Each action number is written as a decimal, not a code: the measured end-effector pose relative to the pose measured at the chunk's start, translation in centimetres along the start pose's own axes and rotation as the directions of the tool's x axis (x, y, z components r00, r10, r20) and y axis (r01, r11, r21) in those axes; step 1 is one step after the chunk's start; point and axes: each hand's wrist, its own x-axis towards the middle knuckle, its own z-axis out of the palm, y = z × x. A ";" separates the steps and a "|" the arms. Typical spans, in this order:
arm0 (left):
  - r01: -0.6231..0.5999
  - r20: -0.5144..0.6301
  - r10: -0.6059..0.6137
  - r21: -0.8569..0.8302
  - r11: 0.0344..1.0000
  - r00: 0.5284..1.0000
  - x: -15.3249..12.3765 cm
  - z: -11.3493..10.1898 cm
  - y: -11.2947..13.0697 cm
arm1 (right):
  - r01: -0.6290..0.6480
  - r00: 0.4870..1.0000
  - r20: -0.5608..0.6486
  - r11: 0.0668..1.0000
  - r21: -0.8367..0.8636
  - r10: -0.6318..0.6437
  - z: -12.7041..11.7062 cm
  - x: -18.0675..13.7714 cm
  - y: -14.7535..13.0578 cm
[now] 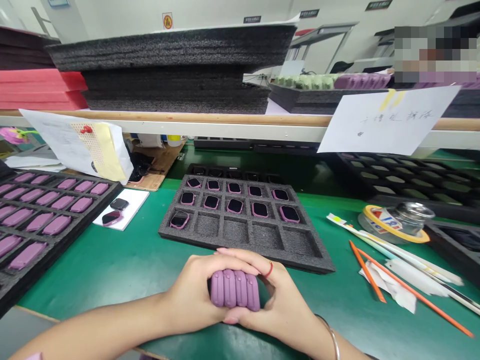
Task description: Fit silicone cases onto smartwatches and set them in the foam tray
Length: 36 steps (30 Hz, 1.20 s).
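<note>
- A stack of purple cases [232,289] is clasped between the left hand [191,292] and right hand [279,300], both clenched.
- A foam tray [232,231] holding watches [234,206] is laid just ahead on the worktop [112,280].

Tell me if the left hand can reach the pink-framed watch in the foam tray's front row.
Probably yes, once it lets go: the left hand is clasped with the right hand around purple pieces, and only green mat and the tray's foam rim lie between it and the watch.

1. Green table [108,280] gives a passage between the left foam tray [63,240] and the central foam tray [234,230].
2. That tray's front edge lies just ahead of the right hand [279,305].
3. Orange rods [412,295] block the right side.
</note>
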 end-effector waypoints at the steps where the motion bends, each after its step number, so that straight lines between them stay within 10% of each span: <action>1: -0.019 0.005 0.019 0.018 1.000 1.000 0.0 0.0 0.0 | 0.001 1.000 0.001 1.000 -0.003 -0.001 0.0 0.0 0.1; 16: -0.209 0.038 0.206 0.116 0.971 0.978 0.3 0.4 0.6 | -0.409 0.910 0.241 0.821 0.399 0.337 0.2 -0.1 0.1; 25: -0.076 0.021 0.075 0.092 0.993 0.997 -0.4 0.6 -0.5 | -0.213 0.971 -0.059 0.955 0.205 0.229 1.3 -0.4 -0.4; 30: 0.325 0.173 -0.279 -0.367 0.872 0.945 -0.2 0.6 0.5 | -0.045 0.987 -0.151 0.999 0.016 0.047 0.7 -0.5 0.0; 36: 0.336 0.226 -0.257 -0.470 0.816 0.940 0.7 0.5 1.0 | 0.025 0.992 -0.122 0.999 -0.044 -0.030 0.5 -0.7 0.5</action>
